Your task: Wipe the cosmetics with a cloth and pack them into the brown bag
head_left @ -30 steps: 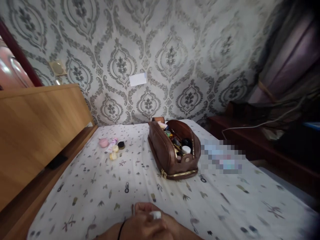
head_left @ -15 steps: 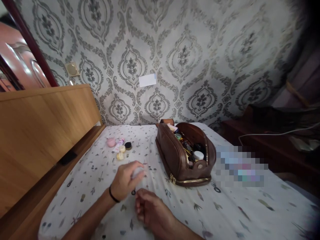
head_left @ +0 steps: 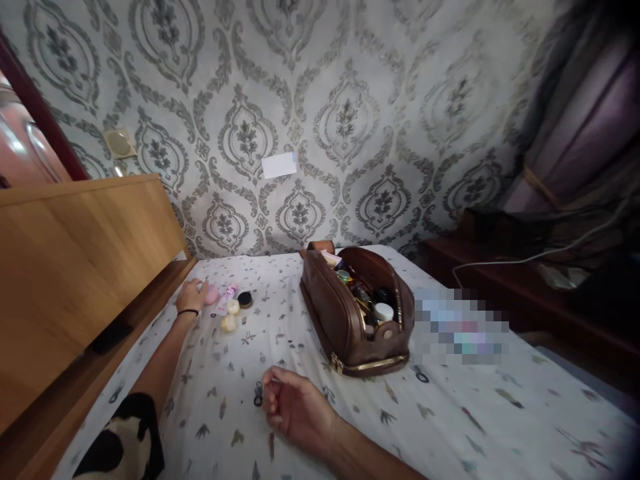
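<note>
My left hand [head_left: 191, 295], with a dark band at the wrist, is low over the sheet at the far left, right beside a round pink jar [head_left: 211, 295]. Its fingers curve down, and the back of the hand hides what they hold. My right hand [head_left: 299, 408] rests palm up near the front, fingers loosely curled in and nothing visible in them. Next to the pink jar are a pink and white tube [head_left: 228, 298], a black-lidded jar [head_left: 245, 299] and two small cream-yellow containers [head_left: 229, 323]. A brown leather bag [head_left: 325, 310] stands unzipped at centre right, packed with small cosmetics.
A white-lidded jar [head_left: 383, 312] shows at the bag's near end. Right of the bag is a pixelated patch I cannot make out. A wooden panel [head_left: 85, 260] borders the left side, and patterned wallpaper rises behind. A pale cable [head_left: 530, 262] crosses dark furniture at right.
My left hand has moved away to the far left, beside the pink jar; a pale, rounded object was in its fingers before. The right hand stays nearly still. The view has shifted slightly right.
</note>
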Tool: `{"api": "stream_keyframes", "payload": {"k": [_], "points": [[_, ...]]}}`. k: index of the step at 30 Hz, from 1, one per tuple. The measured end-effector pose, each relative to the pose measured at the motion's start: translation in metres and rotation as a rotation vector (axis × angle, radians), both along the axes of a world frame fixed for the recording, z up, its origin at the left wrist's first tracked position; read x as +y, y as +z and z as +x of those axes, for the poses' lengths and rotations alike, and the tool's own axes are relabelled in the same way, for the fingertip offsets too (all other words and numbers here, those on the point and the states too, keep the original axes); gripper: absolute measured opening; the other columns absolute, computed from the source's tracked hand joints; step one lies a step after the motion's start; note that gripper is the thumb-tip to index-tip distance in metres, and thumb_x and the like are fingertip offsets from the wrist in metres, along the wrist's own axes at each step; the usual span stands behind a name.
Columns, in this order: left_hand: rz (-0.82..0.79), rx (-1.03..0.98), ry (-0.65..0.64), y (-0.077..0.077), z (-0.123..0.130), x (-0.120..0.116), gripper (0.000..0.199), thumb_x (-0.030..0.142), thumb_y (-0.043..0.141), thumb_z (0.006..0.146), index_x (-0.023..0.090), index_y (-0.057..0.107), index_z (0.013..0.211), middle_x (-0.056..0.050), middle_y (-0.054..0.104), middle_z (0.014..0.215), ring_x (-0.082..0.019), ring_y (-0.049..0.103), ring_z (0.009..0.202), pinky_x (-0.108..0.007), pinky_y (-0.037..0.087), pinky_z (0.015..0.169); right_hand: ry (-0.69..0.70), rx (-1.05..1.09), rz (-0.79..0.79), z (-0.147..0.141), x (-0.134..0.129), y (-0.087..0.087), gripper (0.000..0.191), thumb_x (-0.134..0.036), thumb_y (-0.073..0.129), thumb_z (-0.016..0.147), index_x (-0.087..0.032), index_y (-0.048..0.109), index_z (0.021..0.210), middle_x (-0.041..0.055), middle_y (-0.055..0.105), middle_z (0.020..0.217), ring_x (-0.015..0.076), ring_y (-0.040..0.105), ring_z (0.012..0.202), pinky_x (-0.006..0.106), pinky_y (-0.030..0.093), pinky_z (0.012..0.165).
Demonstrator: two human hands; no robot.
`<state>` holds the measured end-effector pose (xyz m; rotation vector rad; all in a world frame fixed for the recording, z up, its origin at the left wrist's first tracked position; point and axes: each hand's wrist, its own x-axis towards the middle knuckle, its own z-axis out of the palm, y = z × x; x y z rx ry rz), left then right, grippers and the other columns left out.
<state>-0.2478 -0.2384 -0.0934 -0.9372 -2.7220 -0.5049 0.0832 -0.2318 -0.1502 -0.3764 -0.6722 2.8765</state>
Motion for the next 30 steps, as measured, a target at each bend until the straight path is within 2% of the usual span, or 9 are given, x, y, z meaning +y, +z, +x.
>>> {"api": "stream_keyframes", "payload": {"k": [5, 12, 14, 17, 21, 22, 24, 26, 30], "points": [[-0.119, -0.025, -0.016, -0.012, 0.004, 0.015, 0.049, 0.053, 0.041, 0.09, 0.025, 0.062, 0.125, -0.015, 0.062, 0.124, -0.034, 0.06, 0.112, -0.043, 0.049, 0.085, 0.012, 0.038, 0.001, 0.004, 0.001, 0.001, 0.025, -0.036, 0.073, 0.066, -0.015, 0.062, 0.075, -0.004, 0.054, 0.053, 0.0076, 0.046, 0.049, 0.022, 0.021, 0.05], [-0.212, -0.016, -0.089, -0.014, 0.0, 0.011, 0.064, 0.064, 0.041, 0.082, 0.019, 0.06, 0.123, -0.02, 0.064, 0.118, -0.039, 0.065, 0.103, -0.046, 0.051, 0.079, 0.004, 0.032, -0.03, -0.001, 0.004, -0.001, 0.021, -0.034, 0.067, 0.066, -0.014, 0.063, 0.073, -0.0038, 0.054, 0.051, 0.0086, 0.048, 0.047, 0.023, 0.022, 0.049], [-0.131, -0.052, -0.081, -0.011, -0.002, 0.005, 0.06, 0.062, 0.044, 0.08, 0.017, 0.062, 0.116, -0.018, 0.068, 0.107, -0.039, 0.065, 0.101, -0.045, 0.051, 0.078, -0.004, 0.025, -0.037, -0.001, 0.006, -0.002, 0.021, -0.034, 0.066, 0.067, -0.014, 0.063, 0.073, -0.0038, 0.054, 0.051, 0.0087, 0.049, 0.047, 0.023, 0.023, 0.049], [0.156, -0.147, -0.064, -0.001, 0.007, -0.006, 0.052, 0.062, 0.046, 0.079, 0.017, 0.064, 0.099, -0.012, 0.07, 0.088, -0.035, 0.066, 0.096, -0.042, 0.052, 0.077, -0.034, 0.018, -0.038, 0.0, 0.008, 0.0, 0.02, -0.032, 0.067, 0.066, -0.014, 0.064, 0.074, -0.0042, 0.055, 0.05, 0.0084, 0.05, 0.047, 0.022, 0.025, 0.05], [0.562, -0.269, -0.219, 0.015, 0.06, -0.024, 0.056, 0.065, 0.042, 0.081, 0.017, 0.064, 0.098, -0.007, 0.071, 0.093, -0.029, 0.065, 0.097, -0.038, 0.054, 0.083, -0.15, 0.041, 0.017, 0.005, 0.009, 0.008, 0.035, -0.035, 0.077, 0.065, -0.013, 0.067, 0.09, 0.0003, 0.068, 0.066, 0.0111, 0.061, 0.059, 0.023, 0.035, 0.055], [0.582, -0.323, -0.343, 0.017, 0.08, -0.029, 0.056, 0.064, 0.043, 0.081, 0.015, 0.064, 0.101, -0.008, 0.072, 0.096, -0.029, 0.064, 0.099, -0.037, 0.053, 0.085, -0.181, 0.056, 0.031, 0.006, 0.009, 0.009, 0.043, -0.037, 0.08, 0.064, -0.013, 0.067, 0.097, 0.0024, 0.071, 0.074, 0.0129, 0.065, 0.065, 0.023, 0.039, 0.059], [0.512, -0.383, -0.541, 0.016, 0.122, -0.037, 0.056, 0.063, 0.046, 0.083, 0.015, 0.064, 0.105, -0.009, 0.072, 0.101, -0.028, 0.065, 0.099, -0.037, 0.052, 0.089, -0.229, 0.089, 0.047, 0.008, 0.008, 0.011, 0.056, -0.042, 0.085, 0.063, -0.015, 0.065, 0.107, 0.0052, 0.074, 0.087, 0.0168, 0.069, 0.078, 0.027, 0.045, 0.067], [0.456, -0.381, -0.652, 0.008, 0.159, -0.043, 0.05, 0.059, 0.051, 0.082, 0.017, 0.064, 0.106, -0.008, 0.071, 0.105, -0.028, 0.065, 0.101, -0.037, 0.051, 0.09, -0.251, 0.118, 0.066, 0.007, 0.007, 0.011, 0.059, -0.047, 0.087, 0.061, -0.017, 0.065, 0.107, 0.0057, 0.074, 0.09, 0.0189, 0.07, 0.084, 0.03, 0.048, 0.072], [0.374, -0.304, -0.848, -0.017, 0.201, -0.045, 0.043, 0.05, 0.056, 0.084, 0.019, 0.064, 0.112, -0.009, 0.071, 0.107, -0.027, 0.066, 0.1, -0.036, 0.052, 0.087, -0.328, 0.138, 0.123, 0.004, 0.008, 0.005, 0.052, -0.047, 0.089, 0.059, -0.017, 0.067, 0.096, 0.0015, 0.071, 0.083, 0.0142, 0.067, 0.074, 0.029, 0.051, 0.07]]}}
